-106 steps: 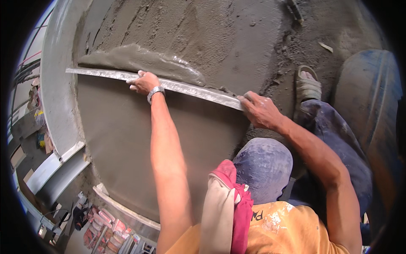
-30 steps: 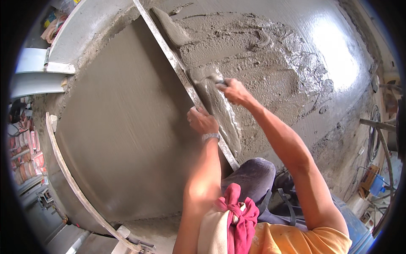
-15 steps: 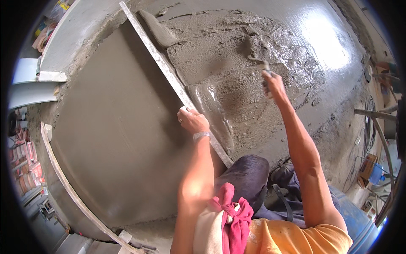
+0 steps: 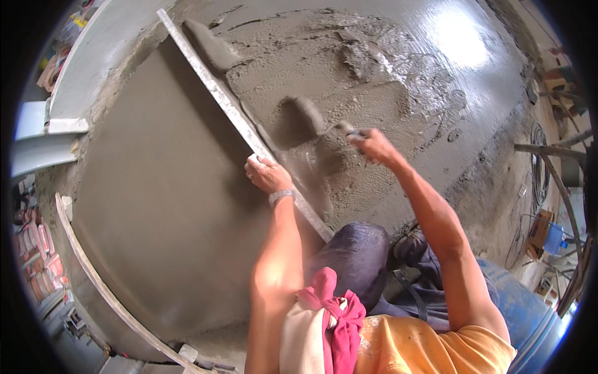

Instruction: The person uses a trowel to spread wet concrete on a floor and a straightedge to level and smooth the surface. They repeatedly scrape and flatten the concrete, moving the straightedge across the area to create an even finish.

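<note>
My left hand (image 4: 270, 174) is closed around a long, pale, straight screed bar (image 4: 219, 96), which slants from the far left down to my knee. Left of the bar stretches smooth grey mortar (image 4: 156, 187); to its right the wet mortar (image 4: 367, 118) is rough and ridged. My right hand (image 4: 372, 147) grips the handle of a trowel (image 4: 344, 127). Its mortar-coated blade is hard to tell from the grey surface and lies at the rough mortar close to the bar, by a dark shadow.
A curved pale strip (image 4: 103, 293) edges the smooth area at the lower left. Wooden poles (image 4: 548, 149), a coiled black hose (image 4: 539, 162) and a blue jug (image 4: 554, 239) stand or lie at the right. A blue barrel (image 4: 520, 305) is beside my right shoulder.
My right hand has brought the trowel left and nearer, from the far rough mortar toward the bar. My left hand keeps its hold on the bar; the whole view has shifted slightly.
</note>
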`<state>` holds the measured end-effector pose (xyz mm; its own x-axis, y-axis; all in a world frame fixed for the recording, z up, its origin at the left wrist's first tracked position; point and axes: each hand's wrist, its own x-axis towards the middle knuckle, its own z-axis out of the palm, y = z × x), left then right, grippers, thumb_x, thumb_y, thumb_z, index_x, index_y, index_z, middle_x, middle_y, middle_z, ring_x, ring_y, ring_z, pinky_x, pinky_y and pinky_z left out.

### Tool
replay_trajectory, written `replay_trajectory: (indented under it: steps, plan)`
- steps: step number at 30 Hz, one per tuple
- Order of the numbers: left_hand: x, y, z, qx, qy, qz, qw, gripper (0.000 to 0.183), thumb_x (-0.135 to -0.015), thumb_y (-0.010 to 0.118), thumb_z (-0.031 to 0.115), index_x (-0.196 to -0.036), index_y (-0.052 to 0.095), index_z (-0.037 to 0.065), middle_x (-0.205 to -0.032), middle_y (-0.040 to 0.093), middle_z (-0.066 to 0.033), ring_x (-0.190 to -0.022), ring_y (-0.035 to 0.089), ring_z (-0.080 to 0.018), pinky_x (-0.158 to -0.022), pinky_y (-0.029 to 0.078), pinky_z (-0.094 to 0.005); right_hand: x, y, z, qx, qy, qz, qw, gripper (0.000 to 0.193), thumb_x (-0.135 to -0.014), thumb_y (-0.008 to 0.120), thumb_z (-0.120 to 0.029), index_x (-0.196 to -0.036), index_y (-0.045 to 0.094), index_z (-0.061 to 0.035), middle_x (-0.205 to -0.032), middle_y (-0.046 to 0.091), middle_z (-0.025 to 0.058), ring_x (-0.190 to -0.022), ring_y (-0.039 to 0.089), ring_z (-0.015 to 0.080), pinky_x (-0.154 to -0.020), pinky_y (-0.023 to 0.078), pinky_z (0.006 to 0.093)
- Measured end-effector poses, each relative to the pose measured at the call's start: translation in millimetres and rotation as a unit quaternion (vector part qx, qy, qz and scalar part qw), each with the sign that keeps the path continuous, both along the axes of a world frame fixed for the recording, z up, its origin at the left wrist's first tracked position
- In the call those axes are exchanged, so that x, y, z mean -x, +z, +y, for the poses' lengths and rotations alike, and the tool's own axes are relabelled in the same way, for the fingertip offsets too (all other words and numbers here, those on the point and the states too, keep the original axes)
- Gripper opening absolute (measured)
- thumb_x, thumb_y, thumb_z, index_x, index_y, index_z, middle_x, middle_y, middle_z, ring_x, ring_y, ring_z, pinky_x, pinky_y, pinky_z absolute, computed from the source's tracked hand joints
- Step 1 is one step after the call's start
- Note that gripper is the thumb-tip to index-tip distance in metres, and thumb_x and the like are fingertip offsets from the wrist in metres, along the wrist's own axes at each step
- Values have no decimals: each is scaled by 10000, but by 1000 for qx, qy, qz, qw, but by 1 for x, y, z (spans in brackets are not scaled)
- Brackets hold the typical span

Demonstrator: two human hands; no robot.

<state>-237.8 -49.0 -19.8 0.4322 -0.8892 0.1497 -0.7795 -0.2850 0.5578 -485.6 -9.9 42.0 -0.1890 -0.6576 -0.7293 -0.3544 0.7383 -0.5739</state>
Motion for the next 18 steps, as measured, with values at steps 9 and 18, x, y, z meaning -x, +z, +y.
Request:
replay_trajectory:
  steps: [9, 18]
  plan:
    - [12, -9, 2, -30, -1, -6, 1000, 238, -932, 415, 158, -1053, 478, -37, -1052, 527, -248, -965, 526, -406, -820, 411, -493, 183, 5, 29, 107, -304, 101, 941, 470, -883, 538, -487, -894, 596, -20, -639, 547, 50, -456, 486, 137, -370, 384, 313]
    - [2, -16, 0, 17, -10, 22, 1000, 142, -919, 435, 139, -948, 502, 17, -955, 545, -218, -905, 520, -408, -789, 395, -503, -51, 12, 59, 38, 105, -92, 990, 442, -888, 545, -393, -1074, 592, 5, -779, 624, 146, -743, 607, 244, -691, 466, 400]
